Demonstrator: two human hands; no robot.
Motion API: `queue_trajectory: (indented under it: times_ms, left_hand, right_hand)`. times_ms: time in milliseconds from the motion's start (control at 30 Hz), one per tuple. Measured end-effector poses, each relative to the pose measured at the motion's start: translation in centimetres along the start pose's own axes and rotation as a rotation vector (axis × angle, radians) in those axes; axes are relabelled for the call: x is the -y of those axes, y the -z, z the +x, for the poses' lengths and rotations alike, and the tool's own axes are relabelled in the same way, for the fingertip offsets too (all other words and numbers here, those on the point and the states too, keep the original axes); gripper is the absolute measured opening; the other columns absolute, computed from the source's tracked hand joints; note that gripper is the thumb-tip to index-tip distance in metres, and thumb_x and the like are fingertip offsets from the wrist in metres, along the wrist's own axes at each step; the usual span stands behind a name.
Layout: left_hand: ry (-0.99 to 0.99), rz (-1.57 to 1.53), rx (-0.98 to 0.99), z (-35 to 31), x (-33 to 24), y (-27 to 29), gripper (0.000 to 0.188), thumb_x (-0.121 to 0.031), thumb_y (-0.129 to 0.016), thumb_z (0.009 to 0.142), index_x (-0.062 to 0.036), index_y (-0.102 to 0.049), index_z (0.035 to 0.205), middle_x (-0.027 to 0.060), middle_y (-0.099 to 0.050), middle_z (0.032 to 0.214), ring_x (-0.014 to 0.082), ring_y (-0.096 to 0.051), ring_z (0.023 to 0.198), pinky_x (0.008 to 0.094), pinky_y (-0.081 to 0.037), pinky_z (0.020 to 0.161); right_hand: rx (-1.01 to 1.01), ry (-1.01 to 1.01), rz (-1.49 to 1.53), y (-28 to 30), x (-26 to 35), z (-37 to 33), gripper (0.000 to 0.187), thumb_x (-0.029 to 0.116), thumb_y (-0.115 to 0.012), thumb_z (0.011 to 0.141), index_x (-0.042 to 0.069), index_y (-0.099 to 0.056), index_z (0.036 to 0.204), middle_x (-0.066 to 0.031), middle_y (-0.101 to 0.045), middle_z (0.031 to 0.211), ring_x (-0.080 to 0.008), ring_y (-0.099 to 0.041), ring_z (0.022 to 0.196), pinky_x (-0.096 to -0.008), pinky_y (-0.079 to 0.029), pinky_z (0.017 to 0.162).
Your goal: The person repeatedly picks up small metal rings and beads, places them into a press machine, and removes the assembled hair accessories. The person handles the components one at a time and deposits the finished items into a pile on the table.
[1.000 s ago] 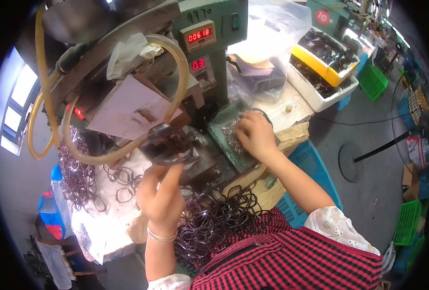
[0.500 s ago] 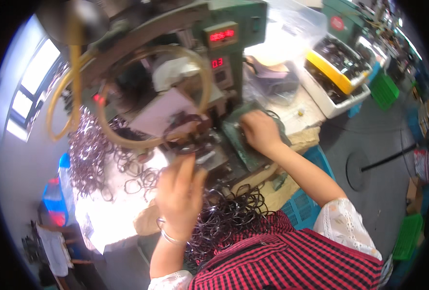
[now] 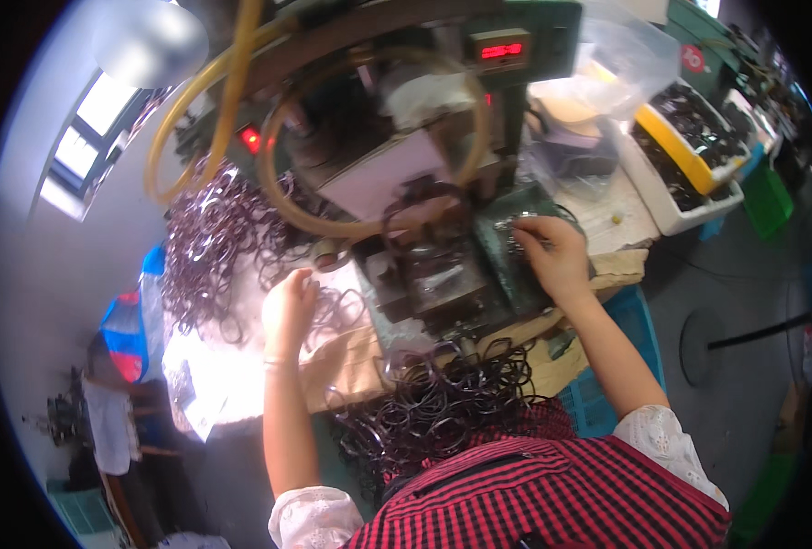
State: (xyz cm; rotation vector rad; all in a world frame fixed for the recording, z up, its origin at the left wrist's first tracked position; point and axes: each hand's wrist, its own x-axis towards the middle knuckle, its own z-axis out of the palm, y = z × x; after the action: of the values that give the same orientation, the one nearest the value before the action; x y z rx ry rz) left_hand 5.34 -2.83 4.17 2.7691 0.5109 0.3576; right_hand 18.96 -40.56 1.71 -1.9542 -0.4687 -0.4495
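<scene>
My left hand (image 3: 289, 306) is beside the machine's left side, over the pale tabletop close to some loose dark rings. Its fingers are drawn together; whatever they may hold is too small to make out. Over a green metal tray (image 3: 513, 252) with small shiny pieces in it, my right hand (image 3: 557, 261) pinches thumb and fingertips together. What lies in that pinch is hidden. Between my hands, a dark ring (image 3: 389, 220) hangs around the fixture of the green bench machine (image 3: 443, 284).
A heap of dark rings (image 3: 209, 242) covers the table's left side; another heap (image 3: 443, 403) lies on my lap. A yellow hose (image 3: 282, 206) loops before the machine. White and yellow bins (image 3: 671, 142) with dark parts stand at the right, near a plastic bag (image 3: 575, 156).
My left hand has moved left, away from the machine's front. My right hand is still at the green tray, its fingers now pinched. The whole view has shifted, so the machine appears further right.
</scene>
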Motion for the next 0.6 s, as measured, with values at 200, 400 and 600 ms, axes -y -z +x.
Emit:
queue_trajectory:
  times_ms: [200,400,600]
  left_hand:
    - [0.183,0.033,-0.155,1.7,2.5,-6.4,0.055,-0.054,-0.068,0.09,-0.0021,-0.065,0.07,0.0175,-0.067,0.074,0.0356,-0.062,0.066,0.0445,-0.05,0.066]
    - [0.203,-1.048,-0.027,-1.8,0.7,-0.5,0.007,-0.015,-0.062,0.101,-0.0084,-0.061,0.103,-0.0004,-0.061,0.068,0.0029,-0.051,0.055,0.0161,-0.033,0.046]
    - [0.326,-1.252,-0.04,-3.0,-0.6,-0.5,0.017,-0.016,-0.063,0.101,-0.008,-0.067,0.114,-0.0046,-0.06,0.075,0.0006,-0.048,0.056,0.0153,-0.031,0.046]
  right_hand:
    - [-0.092,0.028,-0.186,4.7,-1.3,-2.5,0.011,0.008,-0.071,0.085,0.004,-0.074,0.095,-0.0128,-0.071,0.09,-0.0311,-0.066,0.083,-0.0378,-0.052,0.074]
    - [-0.118,-0.147,-0.043,7.8,0.5,-5.0,0.015,0.004,-0.072,0.083,0.005,-0.076,0.097,-0.0104,-0.072,0.088,-0.025,-0.067,0.082,-0.0338,-0.052,0.076]
    - [0.124,0.205,0.282,1.2,8.1,0.7,0.023,0.007,-0.072,0.083,0.006,-0.073,0.106,-0.0127,-0.072,0.095,-0.0296,-0.068,0.087,-0.0372,-0.053,0.078]
